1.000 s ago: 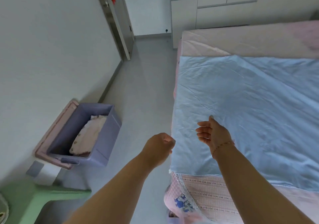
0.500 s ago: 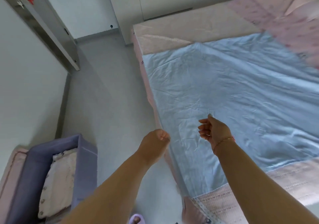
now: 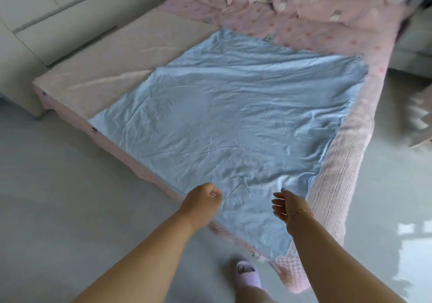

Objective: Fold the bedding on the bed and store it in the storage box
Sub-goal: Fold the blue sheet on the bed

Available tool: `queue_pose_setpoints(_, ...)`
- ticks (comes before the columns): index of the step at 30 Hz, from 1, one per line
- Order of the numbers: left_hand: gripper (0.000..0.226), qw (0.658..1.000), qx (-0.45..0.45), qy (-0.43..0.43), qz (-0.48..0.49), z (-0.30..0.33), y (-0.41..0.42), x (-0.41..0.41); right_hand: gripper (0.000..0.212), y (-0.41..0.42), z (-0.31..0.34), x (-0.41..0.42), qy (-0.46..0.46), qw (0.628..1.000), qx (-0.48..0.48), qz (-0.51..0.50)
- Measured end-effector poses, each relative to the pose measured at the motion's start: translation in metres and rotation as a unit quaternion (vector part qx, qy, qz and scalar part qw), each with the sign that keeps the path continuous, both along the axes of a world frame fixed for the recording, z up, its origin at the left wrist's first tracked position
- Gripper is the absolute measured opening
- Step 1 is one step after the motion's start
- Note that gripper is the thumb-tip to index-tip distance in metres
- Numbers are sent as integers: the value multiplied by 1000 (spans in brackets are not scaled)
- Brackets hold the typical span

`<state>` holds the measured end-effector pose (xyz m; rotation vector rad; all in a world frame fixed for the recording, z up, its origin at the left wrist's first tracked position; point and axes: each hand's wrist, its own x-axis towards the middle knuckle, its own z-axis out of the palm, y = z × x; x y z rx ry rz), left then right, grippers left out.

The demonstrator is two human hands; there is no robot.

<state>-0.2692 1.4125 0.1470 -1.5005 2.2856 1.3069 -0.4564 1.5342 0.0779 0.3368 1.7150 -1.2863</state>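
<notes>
A wrinkled light blue sheet [image 3: 229, 116] lies spread flat over the pink bed [image 3: 339, 174], its near corner hanging at the bed's front edge. My left hand [image 3: 202, 201] hovers over the sheet's near edge with its fingers curled into a fist and nothing in it. My right hand [image 3: 288, 205] floats over the near part of the sheet, fingers apart and empty, a thin bracelet on the wrist. The storage box is out of view.
A beige blanket [image 3: 112, 69] covers the bed's far left part. Pink dotted bedding and pillows [image 3: 315, 15] pile up at the far end. White cabinets [image 3: 46, 17] stand at the left. Grey floor [image 3: 58, 197] surrounds the bed; my slippered foot [image 3: 247, 276] stands by the corner.
The view has swung right: the purple storage box and wall have left the frame and the whole sheet and bed end now show. Both hands keep the same pose over the sheet's near edge.
</notes>
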Motion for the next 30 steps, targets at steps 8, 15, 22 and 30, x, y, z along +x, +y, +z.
queue_pose_setpoints(8,11,989,68,12,-132,-28,-44,-69,25,-4,-46,-18,-14,990,41,-132)
queue_pose_setpoints(15,7,976,104,-9,-194,-65,-59,-107,30,4,-73,-24,66,971,162,-165)
queue_pose_setpoints(22,18,962,149,-19,-228,-91,-51,-125,52,14,-88,-13,23,960,236,-147)
queue_pose_setpoints(30,8,945,209,3,-252,-90,-59,-111,35,-6,-61,8,20,987,117,-111)
